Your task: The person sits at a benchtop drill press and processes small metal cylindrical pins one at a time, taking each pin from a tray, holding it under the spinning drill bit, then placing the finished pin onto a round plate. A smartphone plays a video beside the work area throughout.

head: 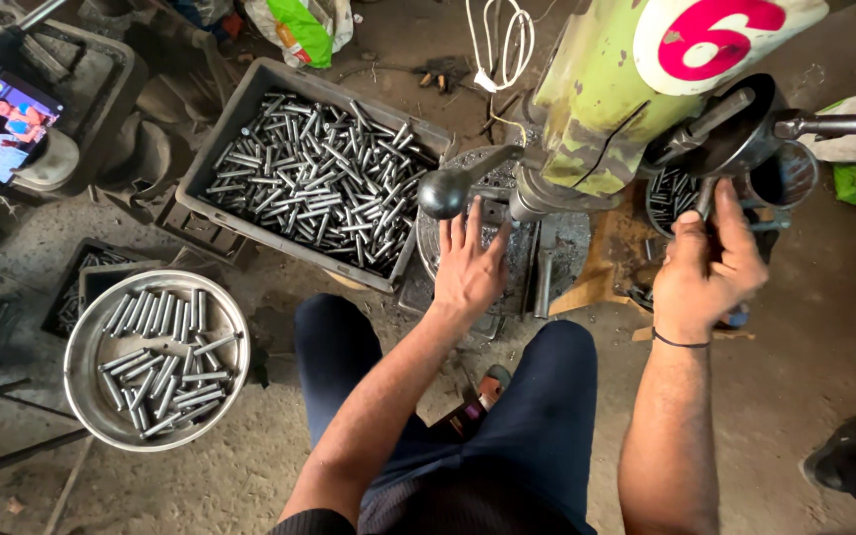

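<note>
I sit facing a green drill press [596,109]. My left hand [470,267] rests flat, fingers spread, on the machine's round work table [433,248] just below the spindle [527,203]; whether it holds a small part there is hidden. My right hand [710,267] is closed around one spoke of the feed handle [710,193] at the machine's right side. A black ball-ended lever [443,191] juts out just above my left hand.
A grey plastic crate [250,104] full of steel pins sits at the upper left. A round metal pan [81,396] with several pins lies by my left knee. A phone [2,129] showing a video stands far left. Someone's black shoe [844,456] is at lower right.
</note>
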